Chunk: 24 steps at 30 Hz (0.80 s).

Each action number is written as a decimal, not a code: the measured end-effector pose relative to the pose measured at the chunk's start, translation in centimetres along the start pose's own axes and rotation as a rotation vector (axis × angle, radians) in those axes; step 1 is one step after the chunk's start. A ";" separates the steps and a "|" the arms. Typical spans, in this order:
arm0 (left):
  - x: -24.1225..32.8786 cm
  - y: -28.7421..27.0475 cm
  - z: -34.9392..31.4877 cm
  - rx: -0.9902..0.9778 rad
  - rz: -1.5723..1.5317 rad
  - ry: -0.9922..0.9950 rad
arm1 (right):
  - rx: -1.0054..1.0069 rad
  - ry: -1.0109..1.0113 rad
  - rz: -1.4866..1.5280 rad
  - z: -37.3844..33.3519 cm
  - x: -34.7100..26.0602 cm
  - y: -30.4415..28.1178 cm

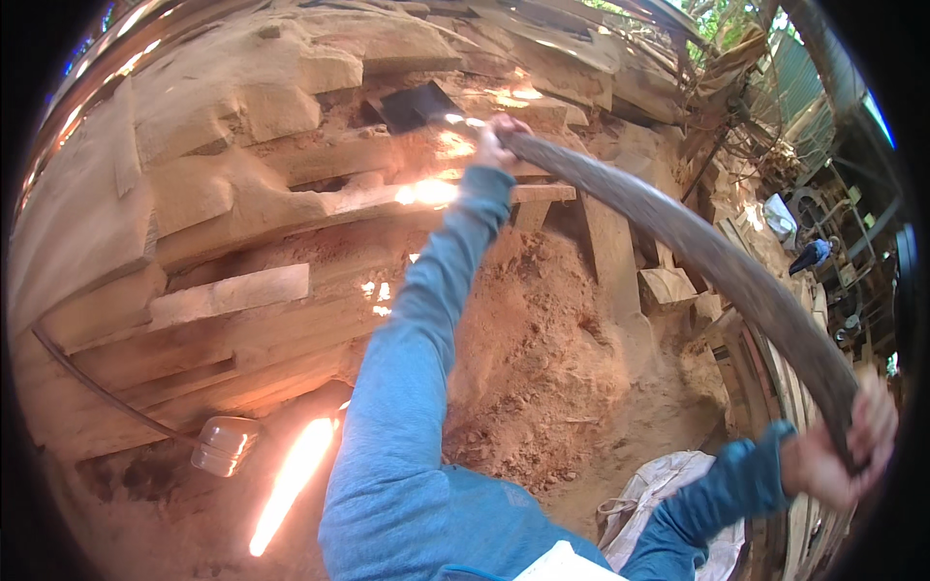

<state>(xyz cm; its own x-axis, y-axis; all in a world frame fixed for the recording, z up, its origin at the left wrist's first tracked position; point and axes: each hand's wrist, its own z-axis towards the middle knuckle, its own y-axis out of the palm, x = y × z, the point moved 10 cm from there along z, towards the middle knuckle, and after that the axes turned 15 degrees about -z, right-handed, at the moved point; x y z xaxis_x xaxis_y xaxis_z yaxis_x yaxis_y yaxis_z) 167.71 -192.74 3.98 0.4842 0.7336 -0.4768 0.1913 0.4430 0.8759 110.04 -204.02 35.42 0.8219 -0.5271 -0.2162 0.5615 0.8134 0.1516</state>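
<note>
A shovel [678, 228] with a long, thick wooden handle runs from upper middle to lower right across the view. Its dark flat blade [418, 107] lies over dusty planks at the far side. My left hand [497, 142] is closed round the handle near the blade, with that arm stretched forward. Down at the handle's other end, my right hand [841, 447] is wrapped round the wood and slightly blurred. Beneath the handle spreads a heap of reddish-brown sawdust or soil [528, 358].
Stacked rough planks [232, 290] fill the left and far side. A clear plastic jug [225, 445] lies at lower left beside a bright sunlit strip. A white sack [654, 484] rests near my right arm. Another person [816, 255] is bent over far off right, near a pale bag [779, 219].
</note>
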 end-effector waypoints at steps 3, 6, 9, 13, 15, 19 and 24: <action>5.4 2.1 4.9 0.043 -0.116 -0.030 | 0.073 -0.036 0.135 -1.8 4.3 5.1; 8.0 0.6 6.0 -0.017 -0.035 -0.020 | 0.144 -0.071 0.119 -4.2 4.4 6.4; 8.8 -2.1 4.4 -0.052 0.007 -0.015 | 0.182 -0.039 0.070 -8.3 4.3 5.3; 8.7 -5.3 1.9 -0.073 0.035 0.009 | 0.257 0.161 -0.026 -16.4 6.6 1.5; 8.4 -7.2 0.9 -0.068 0.074 0.036 | 0.292 0.345 -0.116 -20.9 8.3 -1.2; 7.5 -11.2 -0.7 0.009 0.201 0.036 | 0.243 0.584 -0.160 -28.9 10.5 -5.0; 8.3 -13.8 -3.1 0.062 0.334 0.082 | 0.210 0.859 -0.011 -35.5 9.3 -7.2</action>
<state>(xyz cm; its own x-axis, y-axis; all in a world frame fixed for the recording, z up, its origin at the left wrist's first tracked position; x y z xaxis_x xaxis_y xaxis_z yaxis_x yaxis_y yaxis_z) 166.45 -191.15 -12.33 0.4590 0.8729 -0.1655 0.0865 0.1415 0.9862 110.18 -206.03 -1.96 0.5077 -0.0992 -0.8558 0.6444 0.7030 0.3008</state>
